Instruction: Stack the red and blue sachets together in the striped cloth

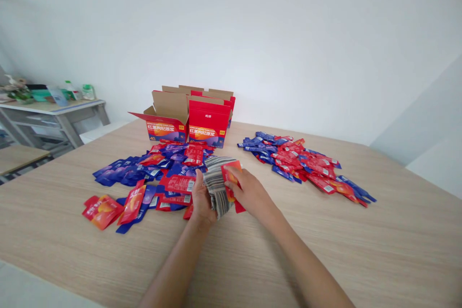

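Note:
My left hand [202,200] is closed around a striped grey cloth [215,180], just in front of the left heap of pouches. Pinched in my right hand [242,187] is a red pouch [231,171] with an orange patch, held against the cloth's right side. Part of the pouch is hidden by my fingers; a red corner shows below them. Red and blue pouches [175,166] lie heaped beyond and left of my left hand. Another pile of red and blue pouches [296,156] lies farther off to the right.
Red cardboard boxes with raised flaps stand at the back, among them a left box [166,127] and a right box [207,122]. A white wall [252,33] rises behind the wooden table [325,250]. A side desk [57,108] with bottles stands at far left.

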A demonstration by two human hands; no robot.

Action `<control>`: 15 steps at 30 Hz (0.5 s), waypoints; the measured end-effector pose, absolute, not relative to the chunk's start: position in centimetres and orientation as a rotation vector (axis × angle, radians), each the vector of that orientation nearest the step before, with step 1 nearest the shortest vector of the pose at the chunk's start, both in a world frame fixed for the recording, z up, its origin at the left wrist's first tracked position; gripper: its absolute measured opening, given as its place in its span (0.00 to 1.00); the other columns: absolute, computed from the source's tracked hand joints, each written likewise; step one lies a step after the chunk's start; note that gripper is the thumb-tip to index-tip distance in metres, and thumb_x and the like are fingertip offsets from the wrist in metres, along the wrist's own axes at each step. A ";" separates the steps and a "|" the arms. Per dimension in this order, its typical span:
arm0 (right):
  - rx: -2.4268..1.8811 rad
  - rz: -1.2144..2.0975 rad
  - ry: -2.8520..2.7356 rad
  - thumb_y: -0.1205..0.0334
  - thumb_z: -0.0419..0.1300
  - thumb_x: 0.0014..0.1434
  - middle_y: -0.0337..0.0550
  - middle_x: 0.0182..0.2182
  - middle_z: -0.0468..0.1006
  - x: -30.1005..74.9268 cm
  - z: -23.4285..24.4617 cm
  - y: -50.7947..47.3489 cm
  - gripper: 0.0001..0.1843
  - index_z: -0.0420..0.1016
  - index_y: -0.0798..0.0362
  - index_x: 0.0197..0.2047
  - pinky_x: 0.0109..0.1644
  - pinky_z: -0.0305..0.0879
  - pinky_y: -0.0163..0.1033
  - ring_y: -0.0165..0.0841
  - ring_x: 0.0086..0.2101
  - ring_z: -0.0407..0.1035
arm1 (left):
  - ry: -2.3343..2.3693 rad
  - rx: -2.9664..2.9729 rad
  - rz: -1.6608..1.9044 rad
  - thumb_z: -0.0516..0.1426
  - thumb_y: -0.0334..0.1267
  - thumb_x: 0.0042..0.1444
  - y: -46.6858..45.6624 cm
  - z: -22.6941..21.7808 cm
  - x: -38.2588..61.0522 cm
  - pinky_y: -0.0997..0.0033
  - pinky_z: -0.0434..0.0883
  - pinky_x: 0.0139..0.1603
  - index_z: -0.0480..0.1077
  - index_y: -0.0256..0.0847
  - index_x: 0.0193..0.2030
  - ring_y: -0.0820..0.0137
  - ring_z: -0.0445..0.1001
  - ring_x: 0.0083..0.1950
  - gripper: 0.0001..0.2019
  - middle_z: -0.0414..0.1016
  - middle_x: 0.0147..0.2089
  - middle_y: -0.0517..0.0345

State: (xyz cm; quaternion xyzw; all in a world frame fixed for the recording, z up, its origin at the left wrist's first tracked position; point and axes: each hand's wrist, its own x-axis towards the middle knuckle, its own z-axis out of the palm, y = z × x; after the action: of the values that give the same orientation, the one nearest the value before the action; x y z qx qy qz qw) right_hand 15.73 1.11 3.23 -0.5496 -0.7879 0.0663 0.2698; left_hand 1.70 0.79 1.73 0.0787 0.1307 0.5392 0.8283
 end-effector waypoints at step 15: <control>-1.443 -0.387 -2.069 0.53 0.56 0.69 0.58 0.66 0.64 19.2 4.0 2.9 0.24 0.71 0.51 0.64 0.67 0.54 0.63 0.54 0.65 0.57 | 0.186 0.184 1.035 0.42 0.67 0.63 -0.3 1.3 3.7 0.46 0.68 0.62 0.69 0.35 0.63 0.49 0.76 0.58 0.39 0.80 0.54 0.41</control>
State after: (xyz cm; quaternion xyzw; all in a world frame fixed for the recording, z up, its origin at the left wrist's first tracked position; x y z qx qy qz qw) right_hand 19.21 2.87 4.01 -0.5410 -0.7757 -0.1451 0.2908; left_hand 3.67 -0.34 1.34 0.0875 0.0889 0.4934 0.8608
